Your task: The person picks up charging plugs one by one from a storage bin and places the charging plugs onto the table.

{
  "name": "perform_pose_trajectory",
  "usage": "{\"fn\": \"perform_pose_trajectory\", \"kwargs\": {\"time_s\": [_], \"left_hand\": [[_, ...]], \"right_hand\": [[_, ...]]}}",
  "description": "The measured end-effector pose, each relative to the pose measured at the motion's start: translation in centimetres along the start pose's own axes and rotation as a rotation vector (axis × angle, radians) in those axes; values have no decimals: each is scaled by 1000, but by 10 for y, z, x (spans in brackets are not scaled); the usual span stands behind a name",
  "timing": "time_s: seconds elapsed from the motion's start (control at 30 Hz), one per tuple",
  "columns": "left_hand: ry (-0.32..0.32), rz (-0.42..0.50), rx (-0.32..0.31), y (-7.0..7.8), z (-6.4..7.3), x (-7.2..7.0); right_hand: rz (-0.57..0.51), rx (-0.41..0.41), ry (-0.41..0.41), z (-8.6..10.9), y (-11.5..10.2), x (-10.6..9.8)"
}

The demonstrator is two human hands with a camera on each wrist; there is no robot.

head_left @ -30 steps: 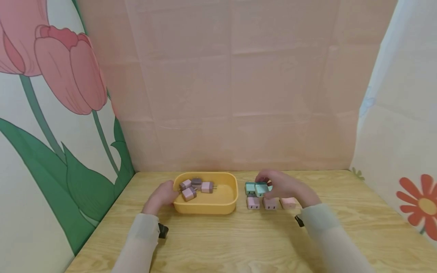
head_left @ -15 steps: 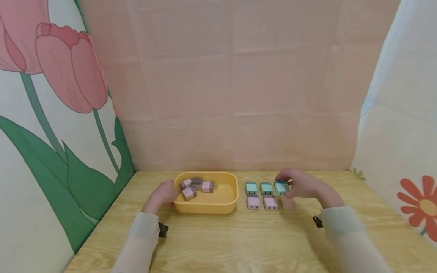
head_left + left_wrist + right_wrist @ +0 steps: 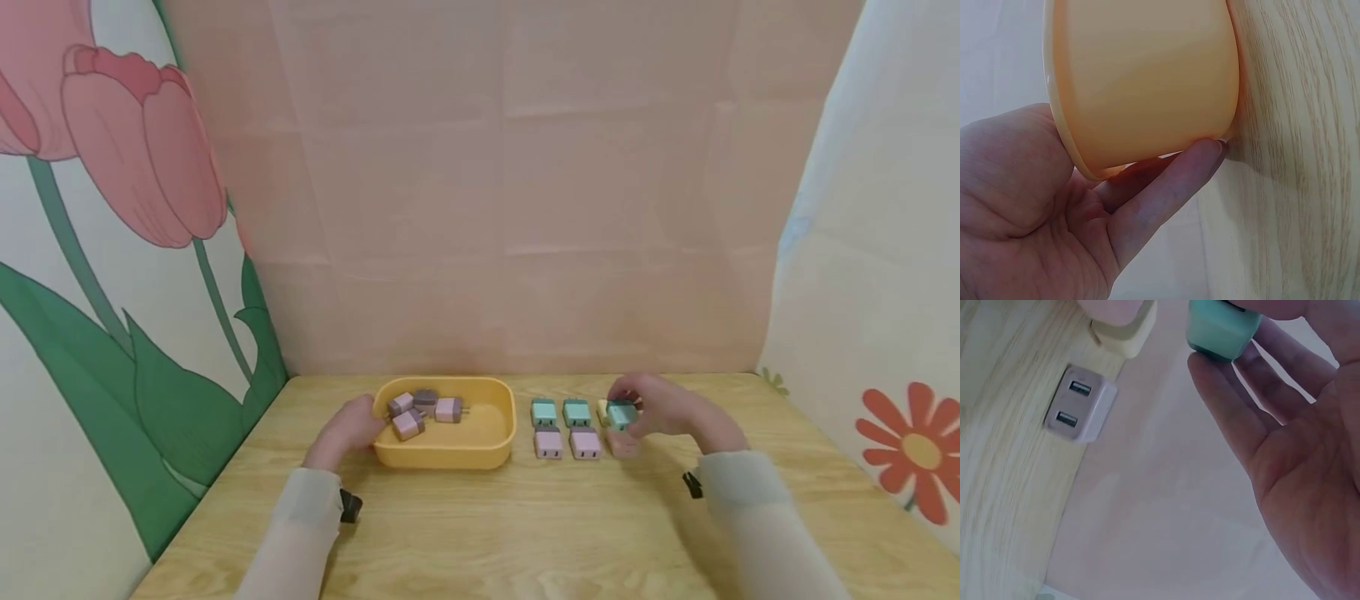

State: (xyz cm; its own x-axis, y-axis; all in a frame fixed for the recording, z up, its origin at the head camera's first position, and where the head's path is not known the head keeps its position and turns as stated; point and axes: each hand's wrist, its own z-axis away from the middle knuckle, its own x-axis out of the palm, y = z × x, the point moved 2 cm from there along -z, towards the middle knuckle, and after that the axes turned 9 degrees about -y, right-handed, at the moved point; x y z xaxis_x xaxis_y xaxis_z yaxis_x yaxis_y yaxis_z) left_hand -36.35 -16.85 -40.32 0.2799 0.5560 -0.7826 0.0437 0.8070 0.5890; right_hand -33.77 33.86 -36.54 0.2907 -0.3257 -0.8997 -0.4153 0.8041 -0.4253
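Note:
Curled round the left end of a yellow plastic basket (image 3: 442, 457), my left hand (image 3: 356, 429) grips its rim; in the left wrist view, fingers (image 3: 1160, 200) touch the outer wall and the thumb tip is hidden. My right hand (image 3: 660, 406) pinches a green USB charger plug (image 3: 1222, 328) between thumb and fingers, at the right end of the plugs. Beside it a yellow plug (image 3: 1125, 337) partly shows, and a pink plug (image 3: 622, 444) lies in front. Two green plugs (image 3: 543, 412) and two light purple plugs (image 3: 548, 442) sit in rows to the left.
Several purple plugs (image 3: 448, 410) lie jumbled in the left part of the basket. Wood-grain table (image 3: 480, 525) extends in front. A pinkish cloth (image 3: 495, 208) hangs along the back edge, with flower-printed cloths at both sides.
My right hand has moved right, carrying the green plug from the middle of the green row to its right end. The yellow plug has come into sight. The left hand keeps its grip.

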Motion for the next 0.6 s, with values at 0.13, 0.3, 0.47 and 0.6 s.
{"fn": "perform_pose_trajectory", "kwargs": {"time_s": [0.13,0.3,0.47,0.6], "left_hand": [[1,1,4,0,-1,0],[4,0,6,-2,-3,2],[12,2,7,-4,-4,2],[4,14,9,-4,-2,2]], "right_hand": [[19,-3,-2,3,11,-2],[19,-3,-2,12,25,-7],[-2,46,-26,22,35,-11],[-42,97,-58,27,41,-11]]}}
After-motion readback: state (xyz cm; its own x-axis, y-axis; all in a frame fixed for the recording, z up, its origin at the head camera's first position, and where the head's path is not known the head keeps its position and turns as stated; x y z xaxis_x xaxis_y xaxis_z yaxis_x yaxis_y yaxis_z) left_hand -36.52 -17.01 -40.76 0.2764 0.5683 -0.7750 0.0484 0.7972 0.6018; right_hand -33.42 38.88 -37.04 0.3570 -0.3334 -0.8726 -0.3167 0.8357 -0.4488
